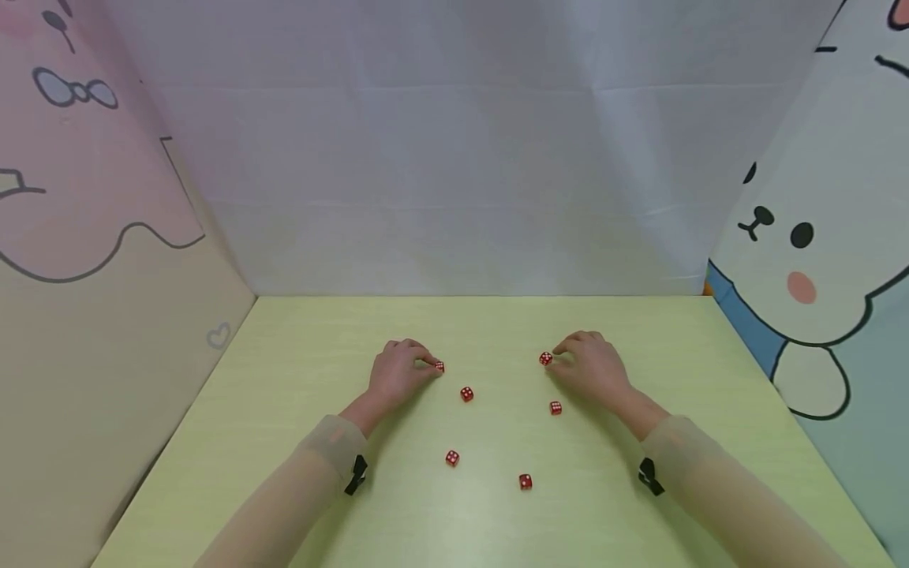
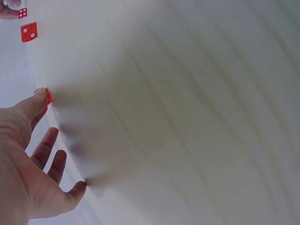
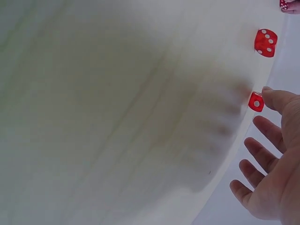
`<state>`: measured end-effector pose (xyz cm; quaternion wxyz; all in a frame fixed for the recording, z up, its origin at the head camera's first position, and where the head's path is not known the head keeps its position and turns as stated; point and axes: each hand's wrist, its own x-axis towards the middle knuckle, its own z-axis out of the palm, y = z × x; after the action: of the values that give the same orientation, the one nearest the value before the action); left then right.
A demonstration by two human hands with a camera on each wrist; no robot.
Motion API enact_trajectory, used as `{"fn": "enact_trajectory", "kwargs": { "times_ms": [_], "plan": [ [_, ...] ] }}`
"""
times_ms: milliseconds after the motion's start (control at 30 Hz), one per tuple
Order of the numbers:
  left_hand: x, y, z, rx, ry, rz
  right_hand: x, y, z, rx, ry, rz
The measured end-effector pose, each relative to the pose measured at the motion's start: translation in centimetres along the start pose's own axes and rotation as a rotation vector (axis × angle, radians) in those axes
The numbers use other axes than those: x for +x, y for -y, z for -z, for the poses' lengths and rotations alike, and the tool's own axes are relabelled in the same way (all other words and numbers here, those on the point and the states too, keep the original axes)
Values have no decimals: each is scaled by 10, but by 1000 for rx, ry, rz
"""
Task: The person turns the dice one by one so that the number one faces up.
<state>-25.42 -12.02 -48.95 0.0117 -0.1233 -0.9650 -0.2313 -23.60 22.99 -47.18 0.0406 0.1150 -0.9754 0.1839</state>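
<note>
Between its thumb and index finger my left hand (image 1: pixel 399 372) pinches a red die (image 1: pixel 439 367) with white dots, at the far middle of the table. In the left wrist view the thumb covers most of this die (image 2: pixel 48 96), and the other fingers are spread. My right hand (image 1: pixel 591 364) is at another red die (image 1: pixel 545 358). The right wrist view shows the thumb tip right at the edge of this die (image 3: pixel 256 101), with a small gap between it and the index fingertip; the fingers are apart and loosely bent.
More red dice lie on the pale yellow table (image 1: pixel 298 379): one die (image 1: pixel 466 394) near the left hand, one die (image 1: pixel 555 408) below the right hand, and two nearer the front, a left die (image 1: pixel 452 457) and a right die (image 1: pixel 525 481). A white wall (image 1: pixel 454 189) borders the back.
</note>
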Motion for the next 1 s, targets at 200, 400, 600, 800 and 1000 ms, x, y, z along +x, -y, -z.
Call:
{"fn": "enact_trajectory", "kwargs": {
  "times_ms": [200,400,600,800,1000],
  "plan": [
    [0,0,1,-2,19,11,4,2,-7,-8,8,-31],
    [0,0,1,6,24,1,5,2,-12,-17,-6,-41],
    [0,1,0,14,19,-2,6,2,-12,-8,-17,-44],
    [0,0,0,12,15,-5,5,-3,-10,-10,-26,-43],
    [-1,0,-1,31,0,-14,0,-10,-3,-18,-40,-35]
  ]
}}
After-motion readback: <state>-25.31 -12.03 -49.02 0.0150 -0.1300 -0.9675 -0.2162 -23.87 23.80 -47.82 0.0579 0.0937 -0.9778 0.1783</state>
